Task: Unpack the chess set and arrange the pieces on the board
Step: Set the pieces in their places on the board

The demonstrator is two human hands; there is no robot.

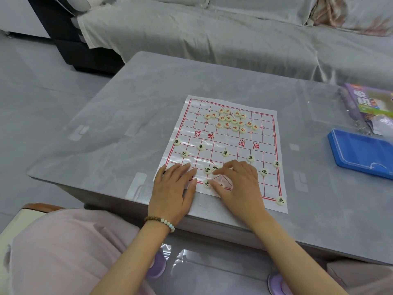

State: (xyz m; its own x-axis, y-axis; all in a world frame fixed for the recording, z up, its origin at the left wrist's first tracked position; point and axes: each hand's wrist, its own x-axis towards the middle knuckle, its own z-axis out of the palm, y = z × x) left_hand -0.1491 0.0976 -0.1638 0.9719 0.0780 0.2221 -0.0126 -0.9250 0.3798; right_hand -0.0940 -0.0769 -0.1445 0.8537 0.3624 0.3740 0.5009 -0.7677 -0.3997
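Head view, left to right.

- Table: grey, glossy, rounded corners. There is open surface on the left side and beyond the far edge of the board.
- Left hand: fingers straight and close together, pressed flat on the board's near-left corner. Beaded bracelet on the wrist.
- Board: thin, shiny white sheet with a red grid, slightly wrinkled. Its near edge lies close to the table's near edge.
- Black-lettered pieces: small cream discs, spaced out across the near half. One sits at the near-right corner.
- Red-lettered pieces: bunched in a loose heap on the far half.
- Right hand: fingers arched over the near-centre, thumb tip on a half-hidden disc. I cannot tell whether it pinches that disc.
- Blue tray: moulded plastic, well apart from the board near the right edge. Purple box sits behind it.
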